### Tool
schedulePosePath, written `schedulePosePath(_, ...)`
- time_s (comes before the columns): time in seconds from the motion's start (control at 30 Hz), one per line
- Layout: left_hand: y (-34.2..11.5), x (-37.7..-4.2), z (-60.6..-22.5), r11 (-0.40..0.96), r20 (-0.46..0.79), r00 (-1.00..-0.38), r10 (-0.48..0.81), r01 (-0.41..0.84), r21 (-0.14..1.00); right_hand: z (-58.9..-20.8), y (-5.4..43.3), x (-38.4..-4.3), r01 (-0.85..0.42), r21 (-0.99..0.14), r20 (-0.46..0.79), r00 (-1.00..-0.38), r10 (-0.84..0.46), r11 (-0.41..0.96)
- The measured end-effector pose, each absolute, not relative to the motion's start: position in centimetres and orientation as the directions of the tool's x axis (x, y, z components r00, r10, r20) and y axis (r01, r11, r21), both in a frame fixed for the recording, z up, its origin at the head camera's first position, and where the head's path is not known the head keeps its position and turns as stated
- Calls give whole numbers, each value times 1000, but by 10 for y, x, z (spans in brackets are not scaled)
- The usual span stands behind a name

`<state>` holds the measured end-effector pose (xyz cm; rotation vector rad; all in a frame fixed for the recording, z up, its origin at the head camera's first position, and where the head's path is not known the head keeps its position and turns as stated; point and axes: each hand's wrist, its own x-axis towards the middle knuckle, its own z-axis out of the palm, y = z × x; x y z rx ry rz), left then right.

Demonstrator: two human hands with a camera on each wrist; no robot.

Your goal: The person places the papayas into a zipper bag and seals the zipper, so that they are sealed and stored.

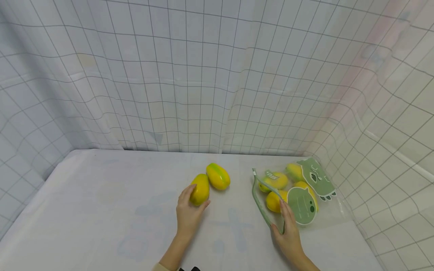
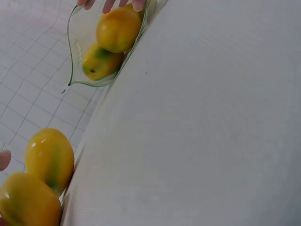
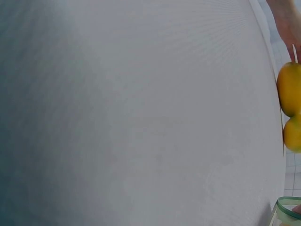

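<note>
1. Yellow fruit (image 1: 200, 191) and green-streaked neighbour (image 1: 218, 176), 6 o'clock: smooth, glossy.
2. Bag (image 1: 259, 206), 4 o'clock: thin, clear plastic; green print (image 1: 300, 207) flat, matt.
3. Tabletop (image 1: 118, 210), 7 o'clock: smooth, matt, cloth-like.
4. Checked curtain (image 1: 203, 82), 12 o'clock: thin, rippled; cloth or plastic unclear.

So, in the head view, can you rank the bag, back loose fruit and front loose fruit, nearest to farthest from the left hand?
1. Front loose fruit: in the left hand.
2. Back loose fruit: just beyond, slightly right.
3. Bag: farther right.
</note>
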<state>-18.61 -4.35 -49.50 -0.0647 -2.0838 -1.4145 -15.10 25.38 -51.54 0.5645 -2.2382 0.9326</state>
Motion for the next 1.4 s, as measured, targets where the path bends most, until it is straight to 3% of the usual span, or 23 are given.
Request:
schedulePosePath(0.53,-55,-195,-506,402,463,-824,-328,321,857,-520,257,-152,-594,-491,681,-718,-145,637)
schedulePosePath(0.97,-59,-198,-510,278,341,-871,-353,250,927,-518,253,-154,-639,-412,749,-643,-157,650)
schedulePosePath(1.17,-57,-189,-492,214,313,-888,-338,251,944,-518,254,-154,-630,-408,745,-648,-157,661)
schedulePosePath(1.23,-56,-184,-482,217,309,-892,-331,247,944,-518,254,-153,-612,-436,722,-676,-149,660)
schedulePosePath(1.4,-59,-193,-503,244,318,-891,-326,245,938,-518,254,-152,-615,-439,723,-675,-149,655)
